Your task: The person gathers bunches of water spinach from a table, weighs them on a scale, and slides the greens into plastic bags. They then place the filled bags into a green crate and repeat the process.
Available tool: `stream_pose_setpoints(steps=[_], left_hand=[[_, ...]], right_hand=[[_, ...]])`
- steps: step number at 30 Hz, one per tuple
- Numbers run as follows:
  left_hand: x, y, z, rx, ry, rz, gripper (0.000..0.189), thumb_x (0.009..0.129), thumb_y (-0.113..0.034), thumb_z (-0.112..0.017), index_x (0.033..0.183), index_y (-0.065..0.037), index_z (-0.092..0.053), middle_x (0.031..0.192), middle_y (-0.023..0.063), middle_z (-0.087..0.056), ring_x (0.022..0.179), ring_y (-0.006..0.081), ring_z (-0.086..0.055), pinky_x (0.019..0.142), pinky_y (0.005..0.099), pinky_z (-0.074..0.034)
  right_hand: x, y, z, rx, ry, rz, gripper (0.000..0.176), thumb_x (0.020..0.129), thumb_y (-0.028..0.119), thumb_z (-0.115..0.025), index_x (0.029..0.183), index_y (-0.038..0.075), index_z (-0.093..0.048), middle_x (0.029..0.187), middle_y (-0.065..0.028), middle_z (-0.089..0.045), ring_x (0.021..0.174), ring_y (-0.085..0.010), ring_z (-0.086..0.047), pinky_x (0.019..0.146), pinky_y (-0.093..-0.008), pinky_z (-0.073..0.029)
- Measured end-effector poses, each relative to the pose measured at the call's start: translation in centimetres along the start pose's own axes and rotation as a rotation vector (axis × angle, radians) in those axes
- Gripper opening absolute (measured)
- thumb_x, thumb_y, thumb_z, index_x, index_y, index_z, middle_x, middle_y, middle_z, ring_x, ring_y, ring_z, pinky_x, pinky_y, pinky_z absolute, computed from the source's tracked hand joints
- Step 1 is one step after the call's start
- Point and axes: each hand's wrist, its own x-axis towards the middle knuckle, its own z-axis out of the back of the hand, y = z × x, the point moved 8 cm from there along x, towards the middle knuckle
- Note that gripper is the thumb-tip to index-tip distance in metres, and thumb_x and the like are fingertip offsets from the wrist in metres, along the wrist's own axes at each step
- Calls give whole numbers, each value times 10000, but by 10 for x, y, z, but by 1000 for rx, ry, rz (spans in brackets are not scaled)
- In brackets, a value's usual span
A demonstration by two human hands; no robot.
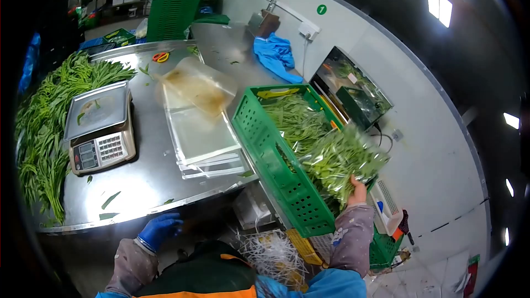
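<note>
My right hand (358, 192), bare, is closed on the near end of a clear plastic bag of leafy greens (345, 157). That bag lies at the right side of a green perforated crate (298, 193), on top of other greens (295, 118) in it. My left hand (160, 232), in a blue glove, hangs just off the table's front edge, fingers loosely stretched and nothing in them. Nearest to it are the steel table (149, 187) and a few loose leaves (110, 200). A stack of clear plastic bags (204, 135) lies beside the crate.
A digital scale (102, 127) stands on the left of the table, beside a large heap of greens (44, 132). Orange-handled scissors (160, 57) lie at the back. A blue cloth (276, 55) and a dark-screened box (353, 85) are by the wall. Below stands a bin of shredded strips (273, 254).
</note>
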Motion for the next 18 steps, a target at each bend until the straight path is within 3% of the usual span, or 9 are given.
stream_pose_setpoints(steps=[1,3,4,7,8,11,12,15,18], left_hand=[[3,5,3,-25,4,6,352,832,-127,-532,1157,-5,-477,1025,141,-576,874,247,-573,745,325,-469],[12,17,15,-69,13,25,322,827,-115,-537,1128,-8,-499,992,142,-588,841,247,-580,728,330,-473],[17,25,24,-92,10,42,307,825,-111,-539,1114,-11,-508,978,140,-592,822,245,-581,717,332,-475],[25,38,43,-131,-32,81,275,819,-102,-546,1081,-20,-528,942,137,-602,773,241,-585,689,335,-479],[24,37,44,-120,-57,92,272,818,-102,-548,1078,-23,-530,935,136,-603,761,239,-585,681,333,-480],[27,43,53,-129,-81,106,269,815,-107,-553,1071,-26,-532,922,135,-605,751,235,-584,666,327,-480],[29,46,57,-138,-81,105,269,814,-109,-555,1069,-26,-533,920,135,-605,751,233,-584,662,325,-480],[33,56,71,-123,-111,140,271,813,-109,-557,1070,-25,-533,933,136,-605,764,233,-587,663,323,-480],[23,52,64,-48,-276,203,280,827,-113,-539,1092,-25,-526,976,148,-598,824,251,-592,691,337,-488]], right_hand=[[-2,1,13,-126,-126,113,319,738,-7,-619,1045,-41,-536,983,-112,-591,843,-235,-565,770,-321,-449],[-20,3,35,-764,-425,-69,492,704,44,-682,1134,-62,-468,1097,-140,-546,961,-263,-533,845,-340,-414],[-11,3,41,-1044,-446,13,730,699,180,-713,1264,-55,-316,1272,-188,-399,1140,-321,-415,944,-389,-341],[-24,26,14,-1290,-539,373,883,715,298,-696,1341,-17,-160,1367,-214,-237,1246,-368,-258,1003,-419,-259],[-29,36,-6,-1329,-501,394,887,740,449,-626,1370,64,-136,1388,-229,-168,1254,-401,-213,1012,-434,-244],[-18,52,-52,-1481,-322,439,839,751,586,-519,1385,192,-134,1401,-210,-152,1262,-399,-199,1004,-493,-225],[-13,49,-62,-1577,-338,384,778,755,658,-423,1377,286,-142,1417,-174,-133,1265,-406,-187,989,-561,-195],[26,-7,-44,-1768,-396,203,761,759,663,-409,1375,311,-136,1431,-132,-119,1275,-404,-163,975,-601,-169],[44,-25,-32,-1833,-215,308,834,760,632,-445,1370,114,-208,1401,-188,-199,1302,-323,-172,1049,-434,-168]])
